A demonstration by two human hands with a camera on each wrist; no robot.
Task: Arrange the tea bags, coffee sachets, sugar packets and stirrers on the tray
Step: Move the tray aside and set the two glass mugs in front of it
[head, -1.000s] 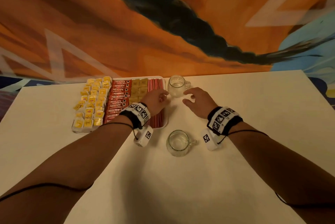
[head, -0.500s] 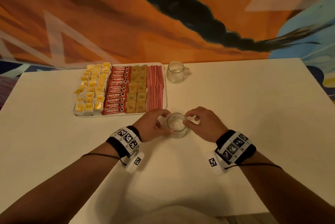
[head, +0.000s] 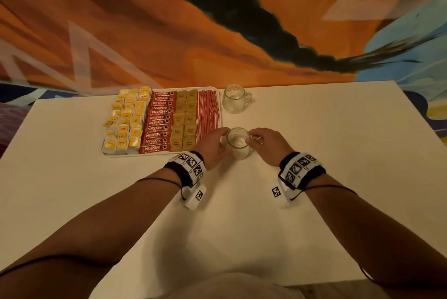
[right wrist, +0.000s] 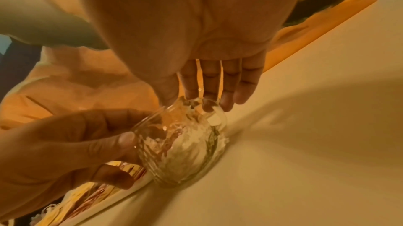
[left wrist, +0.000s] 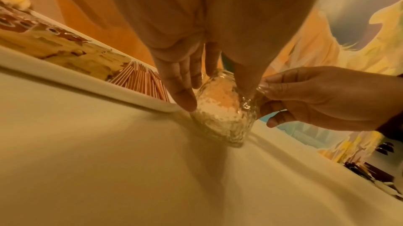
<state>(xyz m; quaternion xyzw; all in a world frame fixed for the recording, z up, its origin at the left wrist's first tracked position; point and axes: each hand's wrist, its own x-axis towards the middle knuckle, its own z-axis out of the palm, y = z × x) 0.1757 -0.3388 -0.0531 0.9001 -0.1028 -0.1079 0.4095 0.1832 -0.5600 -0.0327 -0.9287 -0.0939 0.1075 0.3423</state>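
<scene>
The tray [head: 219, 105] is seen fully stocked in rows; a glass mug [head: 238, 143] is gripped by the left hand [head: 212, 147] and right hand [head: 268, 145]; little seems left.

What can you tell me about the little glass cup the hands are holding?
The near glass mug is clear, bumpy-patterned glass with a round belly, an open rim and a small loop handle. It looks empty and stands upright on the white table, just off the near right corner of the tray. The left hand grips one side and the right hand the other, its fingers at the handle.
</scene>
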